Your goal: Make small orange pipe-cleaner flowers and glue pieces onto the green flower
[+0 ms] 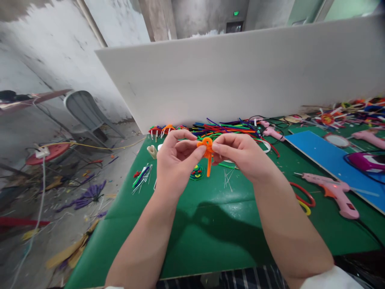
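An orange pipe cleaner [208, 164], bent into small loops at the top with one straight end hanging down, is held up above the table between both hands. My left hand [177, 158] pinches its looped part from the left with thumb and fingers. From the right, my right hand [236, 152] grips the same loops between thumb and forefinger. Below and behind them on the table lies a green coiled disc [197, 172] with red and yellow bits, partly covered by my left hand.
Bundled colored pipe cleaners [222, 127] lie along the white board [210, 80]. A pink glue gun [333, 188] rests at right beside a blue board [331, 156]. Thin white sticks [228, 179] and short pipe cleaners [142, 176] lie on the green table [210, 245].
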Available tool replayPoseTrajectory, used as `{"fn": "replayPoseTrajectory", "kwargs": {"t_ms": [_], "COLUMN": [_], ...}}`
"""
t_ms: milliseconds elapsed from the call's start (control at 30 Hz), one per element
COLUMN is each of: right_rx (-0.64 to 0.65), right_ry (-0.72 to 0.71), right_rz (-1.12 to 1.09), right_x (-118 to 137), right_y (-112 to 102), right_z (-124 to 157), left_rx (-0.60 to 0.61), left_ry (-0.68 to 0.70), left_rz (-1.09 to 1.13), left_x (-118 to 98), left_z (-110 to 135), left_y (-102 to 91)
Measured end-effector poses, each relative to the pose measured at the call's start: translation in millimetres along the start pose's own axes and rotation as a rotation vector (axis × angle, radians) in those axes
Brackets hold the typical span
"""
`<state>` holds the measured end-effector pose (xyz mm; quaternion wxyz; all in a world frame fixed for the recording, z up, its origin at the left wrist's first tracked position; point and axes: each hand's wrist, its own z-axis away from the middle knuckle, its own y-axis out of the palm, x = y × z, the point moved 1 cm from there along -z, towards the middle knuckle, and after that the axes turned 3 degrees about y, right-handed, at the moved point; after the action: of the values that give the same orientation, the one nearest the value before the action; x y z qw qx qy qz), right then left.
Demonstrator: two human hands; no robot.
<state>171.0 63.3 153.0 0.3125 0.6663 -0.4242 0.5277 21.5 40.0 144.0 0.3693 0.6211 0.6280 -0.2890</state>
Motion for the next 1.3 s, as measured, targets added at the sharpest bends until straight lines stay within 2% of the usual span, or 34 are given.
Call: {"fn": "replayPoseTrajectory", "kwargs": {"t_ms": [200, 533, 767, 933, 1067, 1133, 1300], "right_rx": [-0.217, -0.107, -0.226, -0.288, -0.324, -0.304, -0.161], "right_ry": [-0.153, -0.176, -0.330, -0.477, -0.452, -0.451, -0.559], "right_rz": [0.120, 0.247, 0.391, 0.545, 0.501, 0.490, 0.602], "right_x": [0.7, 4.2, 5.9, 3.4, 0.4, 0.5, 4.2], "right_y": [0.5, 2.3, 8.2, 17.5, 19.2, 17.3, 8.7], "right_z": [-0.6, 2.3, 6.0, 7.2, 5.8, 5.3, 5.9], "left_rx": [0.007, 0.130, 0.139, 0.057, 0.057, 0.111, 0.233], "left_ry": [-0.079, -0.160, -0.206, -0.156, -0.133, -0.145, -0.190], "left_rz": [-0.010, 0.090, 0.185, 0.246, 0.234, 0.225, 0.184], "left_x": [2.1, -6.4, -5.5, -6.7, -6.3, -6.3, -7.2], "left_z": [-2.3, -2.5, -4.7, -3.1, -3.0, -4.0, -6.6], "left_y": [-0.8, -3.3, -6.0, -3.0, -2.9, -4.7, -11.7]}}
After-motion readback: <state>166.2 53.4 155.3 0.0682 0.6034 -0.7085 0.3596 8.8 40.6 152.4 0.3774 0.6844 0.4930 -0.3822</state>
